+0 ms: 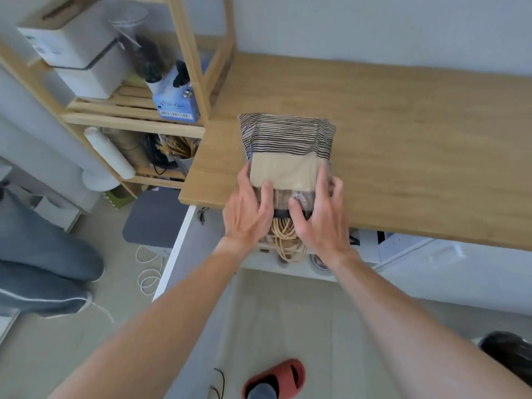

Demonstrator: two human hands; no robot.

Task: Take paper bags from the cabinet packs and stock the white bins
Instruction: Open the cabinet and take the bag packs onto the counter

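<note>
A pack of paper bags [288,156], wrapped in clear film, lies flat on the wooden desk [403,139] with its near end overhanging the front edge; the bags' folded edges show as dark stripes at the far end, and twisted paper handles [288,240] hang below the desk edge. The left hand [247,208] grasps the pack's near left side, thumb laid over the top and fingers along the flank; the right hand [319,214] holds the near right side likewise, thumb pressing the film. Each grip is thus closed on the pack, neither released. Below, an open cabinet door [175,251] stands just left of the hands. No white bin can be identified with certainty; white boxes [83,53] sit on the wooden shelf unit [135,119] at left. Probable hazards: because the pack overhangs, easing either grip could let it tip off the desk; tearing the film unevenly may spill bags to the floor; loose handles may snag on the desk edge.
</note>
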